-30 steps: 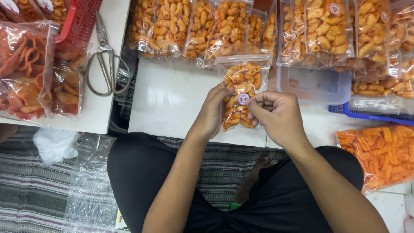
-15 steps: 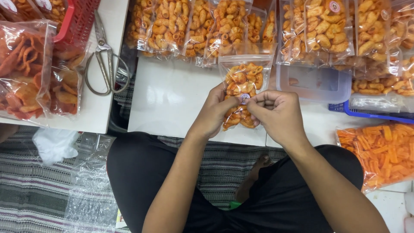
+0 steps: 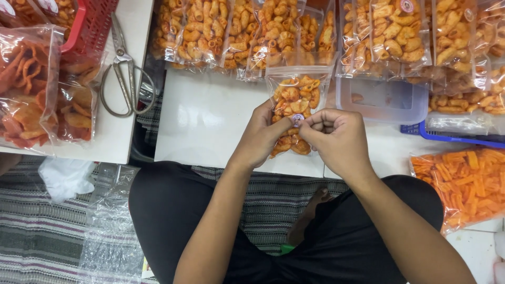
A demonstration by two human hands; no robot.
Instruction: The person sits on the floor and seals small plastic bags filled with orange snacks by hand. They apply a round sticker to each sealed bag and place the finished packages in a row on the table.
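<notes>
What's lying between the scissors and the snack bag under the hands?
In the head view, only bare white tabletop lies between the scissors and the snack bag that both hands touch.

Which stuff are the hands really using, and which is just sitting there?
In use:
- small round sticker, pinched between both hands
- clear bag of orange snacks under the hands
- left hand
- right hand

Just lying about:
- scissors
- empty clear plastic tub
- red basket
- bag of orange sticks

Snack bag point(image 3: 295, 100) lower half hidden behind hands; sticker point(image 3: 298, 119) unreadable.
</notes>
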